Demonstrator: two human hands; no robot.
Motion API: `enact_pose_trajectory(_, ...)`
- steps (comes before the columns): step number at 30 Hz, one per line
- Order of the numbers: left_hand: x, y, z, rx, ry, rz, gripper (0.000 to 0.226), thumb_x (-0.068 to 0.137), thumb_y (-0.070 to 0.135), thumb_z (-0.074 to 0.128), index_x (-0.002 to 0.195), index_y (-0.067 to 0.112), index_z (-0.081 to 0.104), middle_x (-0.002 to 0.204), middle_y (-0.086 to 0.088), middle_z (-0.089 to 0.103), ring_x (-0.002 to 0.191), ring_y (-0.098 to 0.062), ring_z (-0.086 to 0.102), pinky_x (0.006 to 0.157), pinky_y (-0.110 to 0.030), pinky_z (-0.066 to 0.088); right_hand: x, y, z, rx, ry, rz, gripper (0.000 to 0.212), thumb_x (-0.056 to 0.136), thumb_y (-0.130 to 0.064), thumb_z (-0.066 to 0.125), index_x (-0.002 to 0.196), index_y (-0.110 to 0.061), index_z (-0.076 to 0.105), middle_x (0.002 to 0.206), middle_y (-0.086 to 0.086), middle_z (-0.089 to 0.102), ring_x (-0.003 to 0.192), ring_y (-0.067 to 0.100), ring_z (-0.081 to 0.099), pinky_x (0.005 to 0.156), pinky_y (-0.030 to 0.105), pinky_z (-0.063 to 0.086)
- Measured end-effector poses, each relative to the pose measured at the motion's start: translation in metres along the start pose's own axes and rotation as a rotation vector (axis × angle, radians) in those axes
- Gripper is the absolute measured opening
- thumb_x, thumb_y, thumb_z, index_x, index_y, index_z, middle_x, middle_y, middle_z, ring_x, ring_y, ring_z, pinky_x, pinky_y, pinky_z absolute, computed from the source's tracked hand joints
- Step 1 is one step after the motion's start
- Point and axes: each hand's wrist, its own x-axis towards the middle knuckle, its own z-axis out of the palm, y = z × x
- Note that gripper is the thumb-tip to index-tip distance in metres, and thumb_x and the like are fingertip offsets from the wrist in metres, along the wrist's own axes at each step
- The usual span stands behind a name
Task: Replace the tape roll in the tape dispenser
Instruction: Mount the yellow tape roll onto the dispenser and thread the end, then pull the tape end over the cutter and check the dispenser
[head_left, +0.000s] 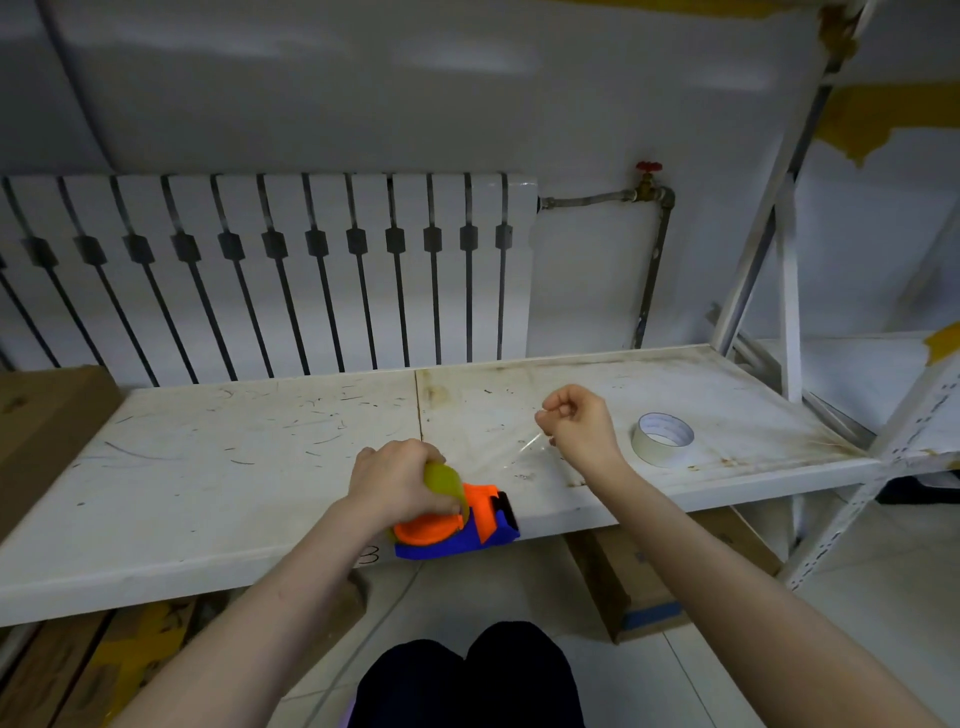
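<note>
The left hand (395, 483) clamped the orange-and-blue plastic tape dispenser (457, 525) at the white tabletop's (208, 467) front edge. The right hand's fingers (545, 415) pinched a stretched clear tape strip (519, 449), which might twist, stick to itself or tip the dispenser off.

A single head-worn wide-angle view looks forward and down from close above the hands (483, 457), onto the white surface (234, 467) beneath them, with the wall radiator (270, 270) beyond.
</note>
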Motion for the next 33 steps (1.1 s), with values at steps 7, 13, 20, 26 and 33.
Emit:
enact_pose_trajectory(7,0.003,-0.016,-0.001,0.027,0.049,0.028,0.075,0.06,0.068,0.069,0.124,0.031,0.057,0.123,0.008,0.064,0.113,-0.018,0.057,0.09,-0.036,0.045,0.002,0.051,0.01,0.119,0.047,0.339,0.009,0.083,0.0,0.061,0.088,-0.005,0.054,0.077,0.009,0.055,0.062,0.015,0.052,0.06,0.026,0.049)
enact_pose_trajectory(13,0.011,-0.028,-0.013,-0.023,-0.049,0.009,0.076,0.06,0.063,0.074,0.126,0.029,0.057,0.126,0.006,0.061,0.115,-0.019,0.054,0.087,-0.035,0.05,0.005,0.067,0.024,0.151,0.033,0.458,0.012,0.084,-0.003,0.063,0.091,-0.005,0.053,0.078,0.008,0.054,0.067,0.016,0.053,0.062,0.023,0.05)
enact_pose_trajectory(20,0.025,-0.049,-0.018,-0.046,-0.212,-0.027,0.073,0.071,0.046,0.075,0.135,0.026,0.047,0.141,-0.003,0.049,0.127,-0.026,0.046,0.1,-0.042,0.046,0.004,0.074,0.04,0.242,-0.022,0.487,0.025,0.082,-0.002,0.063,0.101,-0.005,0.047,0.076,0.009,0.053,0.064,0.016,0.052,0.064,0.025,0.05)
enact_pose_trajectory(26,0.018,-0.019,-0.008,0.131,-0.116,0.127,0.078,0.076,0.039,0.066,0.145,0.025,0.031,0.144,-0.002,0.041,0.132,-0.025,0.04,0.104,-0.041,0.041,0.006,0.081,0.04,0.301,-0.037,0.512,0.019,0.085,0.0,0.059,0.101,-0.003,0.048,0.069,0.008,0.051,0.056,0.017,0.049,0.055,0.025,0.047)
enact_pose_trajectory(33,0.016,0.01,0.02,0.132,0.074,0.327,0.037,0.086,0.025,0.05,0.122,0.018,0.06,0.119,-0.002,0.064,0.11,-0.022,0.057,0.096,-0.033,0.045,0.002,0.084,0.041,0.324,-0.009,0.499,0.028,0.082,-0.003,0.067,0.106,-0.001,0.053,0.08,0.009,0.055,0.061,0.017,0.057,0.064,0.024,0.056)
